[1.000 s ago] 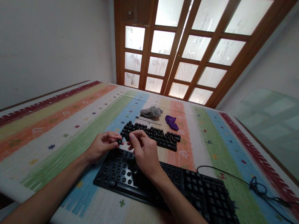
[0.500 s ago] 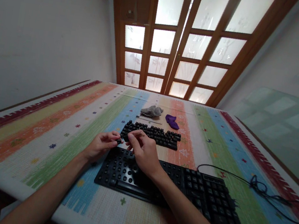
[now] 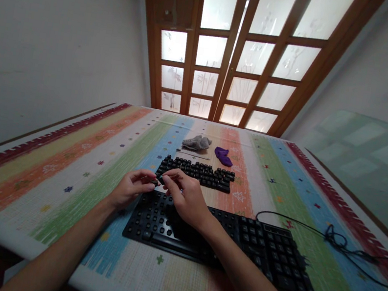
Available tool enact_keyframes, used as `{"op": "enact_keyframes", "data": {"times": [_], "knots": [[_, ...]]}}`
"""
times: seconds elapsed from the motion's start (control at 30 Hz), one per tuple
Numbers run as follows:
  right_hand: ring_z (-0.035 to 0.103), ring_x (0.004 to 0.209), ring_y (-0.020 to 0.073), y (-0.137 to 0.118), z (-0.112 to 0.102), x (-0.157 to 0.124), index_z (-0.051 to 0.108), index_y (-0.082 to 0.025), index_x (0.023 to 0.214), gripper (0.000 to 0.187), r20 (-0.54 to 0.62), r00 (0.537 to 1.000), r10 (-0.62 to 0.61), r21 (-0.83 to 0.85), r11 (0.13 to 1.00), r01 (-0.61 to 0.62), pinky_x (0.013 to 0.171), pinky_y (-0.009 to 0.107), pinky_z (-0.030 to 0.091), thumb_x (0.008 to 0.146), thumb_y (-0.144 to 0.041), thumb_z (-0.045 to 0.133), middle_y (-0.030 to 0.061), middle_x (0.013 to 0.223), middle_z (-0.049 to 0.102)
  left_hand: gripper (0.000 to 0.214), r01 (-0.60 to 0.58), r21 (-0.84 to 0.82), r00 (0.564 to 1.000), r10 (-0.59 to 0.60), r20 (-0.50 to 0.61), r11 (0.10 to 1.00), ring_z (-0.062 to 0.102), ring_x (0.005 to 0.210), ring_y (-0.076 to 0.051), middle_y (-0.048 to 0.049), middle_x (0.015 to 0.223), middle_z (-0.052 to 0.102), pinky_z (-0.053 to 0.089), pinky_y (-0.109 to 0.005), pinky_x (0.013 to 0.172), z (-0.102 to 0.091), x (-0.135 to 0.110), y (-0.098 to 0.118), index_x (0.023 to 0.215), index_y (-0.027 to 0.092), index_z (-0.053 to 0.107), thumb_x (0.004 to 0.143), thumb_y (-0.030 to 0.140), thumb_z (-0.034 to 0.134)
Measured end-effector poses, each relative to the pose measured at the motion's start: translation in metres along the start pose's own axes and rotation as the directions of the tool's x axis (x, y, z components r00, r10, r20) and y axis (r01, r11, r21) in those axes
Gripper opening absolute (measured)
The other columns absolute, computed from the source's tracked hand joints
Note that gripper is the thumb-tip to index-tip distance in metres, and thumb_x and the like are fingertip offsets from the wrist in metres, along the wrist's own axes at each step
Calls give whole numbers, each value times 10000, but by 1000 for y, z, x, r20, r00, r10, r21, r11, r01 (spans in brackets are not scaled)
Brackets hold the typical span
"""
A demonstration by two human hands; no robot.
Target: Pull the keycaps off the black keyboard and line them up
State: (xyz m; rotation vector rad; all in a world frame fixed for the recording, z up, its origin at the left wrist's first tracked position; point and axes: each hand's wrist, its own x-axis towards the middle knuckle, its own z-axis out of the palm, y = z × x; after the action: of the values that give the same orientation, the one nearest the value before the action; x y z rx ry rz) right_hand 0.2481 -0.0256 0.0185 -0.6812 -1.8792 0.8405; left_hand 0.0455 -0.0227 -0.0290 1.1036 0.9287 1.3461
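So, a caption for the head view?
Left hand and right hand pinch a small dark piece near the keyboard on striped cloth.

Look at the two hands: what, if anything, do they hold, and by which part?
A small dark keycap, pinched by fingertips of the left hand, those of the right hand beside it; exact part unclear.

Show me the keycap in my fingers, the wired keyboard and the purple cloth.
keycap (image 3: 154, 181), head view, on the small pinched dark piece.
wired keyboard (image 3: 265, 254), head view, on its right key block.
purple cloth (image 3: 223, 156), head view, on its middle.
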Motion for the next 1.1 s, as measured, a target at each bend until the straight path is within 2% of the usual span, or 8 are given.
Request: {"op": "enact_keyframes", "data": {"times": [0.17,0.33,0.53,0.63,0.77,0.93,1.1], "knots": [[610,643,118,0,0,1,622,-182,879,177,10,1000,11,5,1000,-11,647,233,461,985,-246,496,1,753,641,271,-42,40,999,43,-28,998,646,779,-147,-15,796,712,502,-254,740,0,0,2,708,186,762,498,207,933],[596,616,116,-1,-2,1,608,-182,873,193,27,999,31,22,999,-32,630,232,458,991,-272,485,-2,743,628,191,-46,54,996,42,73,997,644,775,-147,-32,827,688,502,-267,737,0,-1,4,700,185,788,567,250,909],[591,598,118,-1,-1,2,588,-185,826,201,-14,997,70,-16,997,-70,615,230,449,981,-262,486,-5,708,618,141,-47,152,983,19,180,987,651,795,-155,-43,831,674,517,-273,770,-2,-2,1,689,173,794,616,247,889],[601,589,120,0,-3,3,578,-185,807,203,-28,995,94,-16,995,-95,614,232,455,975,-254,487,-5,700,623,195,-47,152,981,17,192,987,665,817,-160,-47,868,698,535,-276,784,-3,-2,-1,773,173,793,619,237,892],[629,582,127,1,-5,5,564,-189,778,223,-61,985,160,25,987,-158,619,236,476,973,-271,493,-3,677,640,323,-41,97,989,26,142,994,695,835,-176,-41,901,722,563,-296,787,-1,-2,-2,937,202,764,643,257,886],[644,562,137,2,-5,6,560,-193,757,236,-96,972,214,-8,976,-216,606,242,480,970,-274,499,3,646,652,182,-180,220,968,132,213,959,691,923,-206,-86,1011,698,574,-342,851,3,-3,3,891,181,790,732,264,824],[657,571,150,5,-4,6,564,-190,737,245,-115,960,253,-44,965,-260,595,245,473,963,-263,503,13,631,665,170,-239,255,946,166,277,937,686,896,-199,-84,954,707,575,-336,824,5,-4,4,886,180,787,730,237,822]]}}
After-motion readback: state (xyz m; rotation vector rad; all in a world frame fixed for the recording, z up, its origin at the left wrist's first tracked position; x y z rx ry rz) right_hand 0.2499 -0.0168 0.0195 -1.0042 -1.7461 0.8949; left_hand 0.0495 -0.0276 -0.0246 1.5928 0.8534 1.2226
